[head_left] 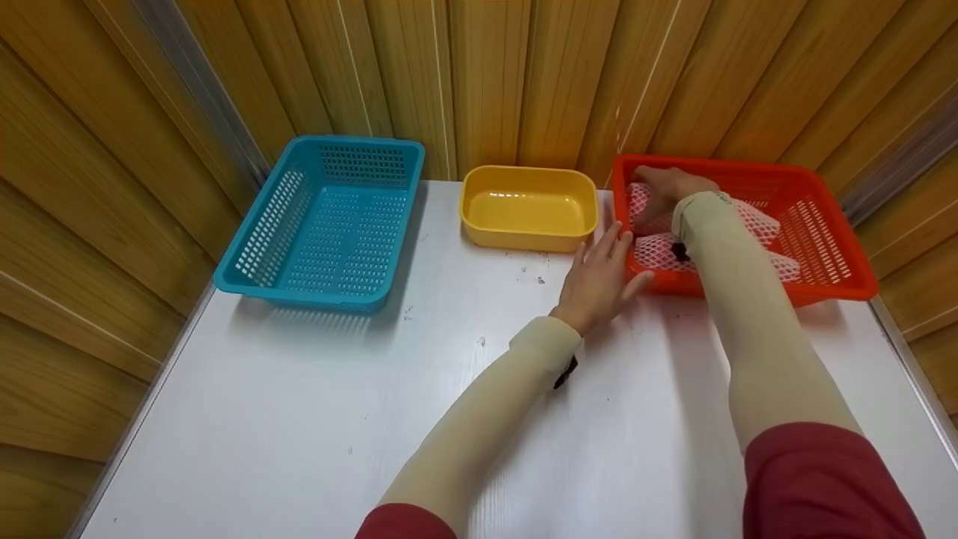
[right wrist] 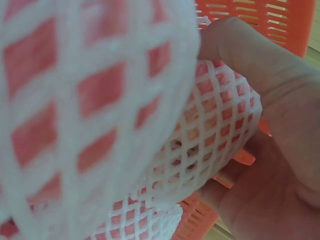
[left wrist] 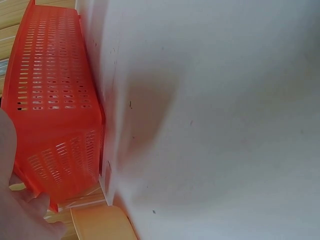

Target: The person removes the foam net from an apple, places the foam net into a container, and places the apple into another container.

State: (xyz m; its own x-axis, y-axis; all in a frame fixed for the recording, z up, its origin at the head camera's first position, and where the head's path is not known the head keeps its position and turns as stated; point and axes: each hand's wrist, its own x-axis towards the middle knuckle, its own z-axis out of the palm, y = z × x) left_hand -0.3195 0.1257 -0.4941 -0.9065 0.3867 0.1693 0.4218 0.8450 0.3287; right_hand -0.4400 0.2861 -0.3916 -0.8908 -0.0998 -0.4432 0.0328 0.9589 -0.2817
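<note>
Right wrist view alone shows one of the hands [right wrist: 287, 145] gripping white netting [right wrist: 217, 107].

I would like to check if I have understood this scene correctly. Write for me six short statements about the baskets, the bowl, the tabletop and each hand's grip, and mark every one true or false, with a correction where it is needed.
1. The yellow bowl stands between the blue basket and the red basket. True.
2. The right-hand grip holds a white-netted piece. True.
3. The right-hand grip is inside the blue basket. False: it is inside the red basket.
4. The left-hand grip is at the red basket's left side. True.
5. The blue basket stands to the right of the red basket. False: it stands to the left of the yellow bowl.
6. The tabletop is black. False: the tabletop is white.
</note>
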